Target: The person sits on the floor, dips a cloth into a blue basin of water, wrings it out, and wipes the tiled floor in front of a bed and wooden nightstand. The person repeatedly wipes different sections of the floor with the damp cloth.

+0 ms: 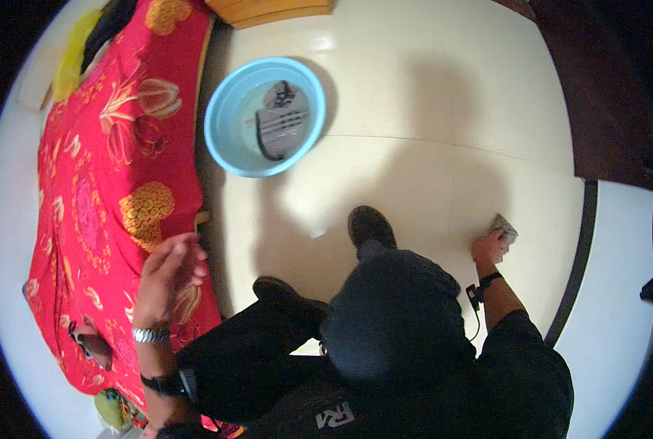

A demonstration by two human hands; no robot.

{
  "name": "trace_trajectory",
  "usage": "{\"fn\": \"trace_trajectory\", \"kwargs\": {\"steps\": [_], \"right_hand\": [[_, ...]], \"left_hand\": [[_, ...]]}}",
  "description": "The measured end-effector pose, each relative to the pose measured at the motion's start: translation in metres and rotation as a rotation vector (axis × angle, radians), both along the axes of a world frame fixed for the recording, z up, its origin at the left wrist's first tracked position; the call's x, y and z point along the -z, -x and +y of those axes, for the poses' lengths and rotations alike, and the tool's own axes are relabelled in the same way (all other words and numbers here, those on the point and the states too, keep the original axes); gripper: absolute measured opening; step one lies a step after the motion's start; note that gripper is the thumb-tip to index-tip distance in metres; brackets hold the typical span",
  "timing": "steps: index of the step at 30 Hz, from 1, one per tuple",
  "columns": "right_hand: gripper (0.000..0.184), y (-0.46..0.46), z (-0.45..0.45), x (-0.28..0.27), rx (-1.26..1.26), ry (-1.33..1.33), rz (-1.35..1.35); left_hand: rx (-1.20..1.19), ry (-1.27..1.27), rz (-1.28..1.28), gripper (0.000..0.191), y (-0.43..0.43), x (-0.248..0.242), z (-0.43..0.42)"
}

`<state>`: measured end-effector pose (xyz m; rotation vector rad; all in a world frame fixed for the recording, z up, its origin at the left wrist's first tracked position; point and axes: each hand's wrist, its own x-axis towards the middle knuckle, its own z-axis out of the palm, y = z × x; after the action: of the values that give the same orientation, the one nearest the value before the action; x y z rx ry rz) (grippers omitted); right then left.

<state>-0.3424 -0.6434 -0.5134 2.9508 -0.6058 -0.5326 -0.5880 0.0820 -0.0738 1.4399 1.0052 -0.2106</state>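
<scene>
My right hand (490,246) is shut on a bunched greyish cloth (503,226), low over the pale floor (414,164) at the right. At the left, my left hand (173,263) is raised beside the edge of a bed with a red floral cover (90,181); its fingers are slightly curled and apart, and nothing shows in them. A light-blue plastic basin (214,129) stands on the floor ahead, holding water and a grey cloth with dark stripes (285,123). The part of the grey cloth inside my right fist is hidden.
A wooden piece of furniture (271,10) stands at the top. Along the right run a dark brown surface (606,99) and a black skirting strip (578,269) beside a white wall. My dark shoes (370,224) are on the floor. A yellow cloth (74,57) lies at the bed's far end.
</scene>
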Motion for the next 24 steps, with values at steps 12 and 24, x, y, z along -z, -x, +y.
{"fn": "trace_trajectory", "kwargs": {"steps": [12, 24], "right_hand": [[0.078, -0.121, 0.337, -0.036, -0.976, -0.295, -0.08], [0.073, -0.077, 0.419, -0.075, -1.539, -0.656, 0.16]], "left_hand": [[-0.51, 0.444, 0.013, 0.138, -0.11, 0.244, 0.025], [-0.728, 0.579, -0.237, 0.048, -0.147, 0.362, 0.016]]}}
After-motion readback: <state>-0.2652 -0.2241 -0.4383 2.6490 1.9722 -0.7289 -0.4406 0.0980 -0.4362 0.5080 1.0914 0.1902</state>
